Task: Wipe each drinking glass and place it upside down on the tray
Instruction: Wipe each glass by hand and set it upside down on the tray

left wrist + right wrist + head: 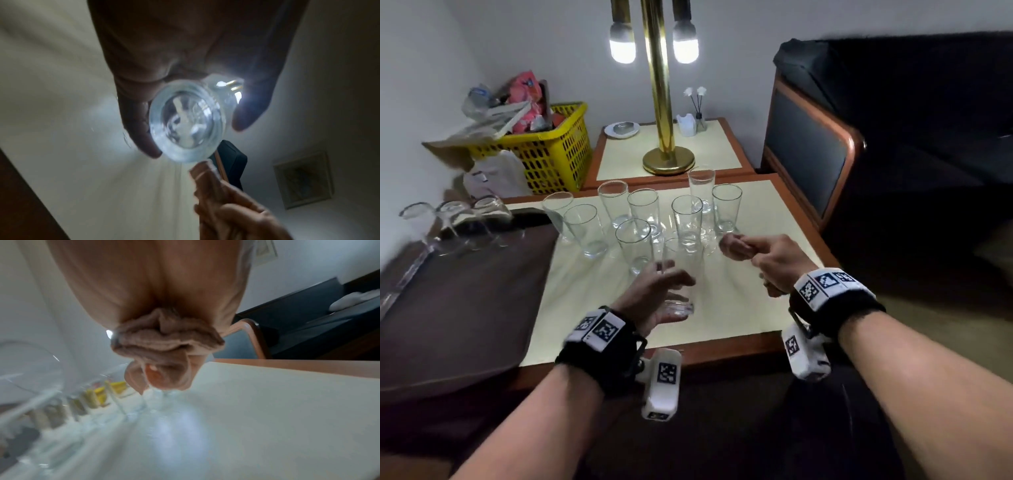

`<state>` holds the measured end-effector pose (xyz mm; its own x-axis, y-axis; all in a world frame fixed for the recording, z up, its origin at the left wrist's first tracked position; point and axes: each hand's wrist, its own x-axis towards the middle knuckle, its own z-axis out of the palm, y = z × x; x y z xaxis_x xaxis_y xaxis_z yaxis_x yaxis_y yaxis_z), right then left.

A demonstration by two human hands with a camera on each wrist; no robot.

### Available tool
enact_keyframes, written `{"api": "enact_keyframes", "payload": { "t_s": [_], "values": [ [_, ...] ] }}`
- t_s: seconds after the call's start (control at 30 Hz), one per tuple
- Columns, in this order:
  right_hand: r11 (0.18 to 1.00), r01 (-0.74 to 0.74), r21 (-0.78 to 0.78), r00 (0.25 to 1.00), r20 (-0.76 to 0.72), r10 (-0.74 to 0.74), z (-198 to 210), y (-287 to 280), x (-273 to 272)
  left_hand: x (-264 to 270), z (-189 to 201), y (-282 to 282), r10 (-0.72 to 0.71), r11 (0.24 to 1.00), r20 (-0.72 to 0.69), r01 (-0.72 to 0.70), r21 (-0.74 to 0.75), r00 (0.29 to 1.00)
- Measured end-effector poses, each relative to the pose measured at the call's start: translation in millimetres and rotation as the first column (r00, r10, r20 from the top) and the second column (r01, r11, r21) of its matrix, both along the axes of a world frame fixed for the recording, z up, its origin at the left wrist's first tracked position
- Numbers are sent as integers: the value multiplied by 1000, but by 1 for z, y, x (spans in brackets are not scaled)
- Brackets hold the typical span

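Left grip [654, 294] clasps a clear tall drinking glass [681, 274] above the near table [739, 308]; right grip [753, 255] pinches a beige cloth [164, 344]. Steady the base; wipe rim inward.

No word, brand name, number or sign can be read in any of the three views. The only printed marks are black-and-white square code patterns on the white blocks of the wristbands [599, 330] [825, 286] and on the small white camera housings [662, 385] [803, 351] that hang under each wrist; they are machine patterns with no letters or digits. The pink packet [525, 99] in the yellow basket [551, 152] carries some print, too small and blurred to make out. The framed picture [303, 180] on the wall in the left wrist view shows no legible writing.
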<state>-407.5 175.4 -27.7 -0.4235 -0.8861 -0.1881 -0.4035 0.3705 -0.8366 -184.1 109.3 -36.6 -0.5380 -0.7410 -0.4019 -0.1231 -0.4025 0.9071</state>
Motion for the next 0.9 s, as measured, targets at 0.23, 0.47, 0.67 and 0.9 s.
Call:
{"api": "enact_keyframes", "payload": {
  "t_s": [0.23,0.47,0.67,0.9],
  "values": [
    [904,-345,-251,938,-119,325,35,-11,90,66,-3,-3,57,998,-17,-58,-40,998],
    [917,-165,-364,920,279,276,-9,-13,161,58,-1,5,438,896,-101,-425,129,893],
    [934,111,-339,866,494,76,-5,-24,161,57,4,8,252,965,-29,-254,-61,967],
    [911,-29,-412,955,257,147,-12,-14,174,54,6,1,518,854,-94,-507,118,850]
  ]
}}
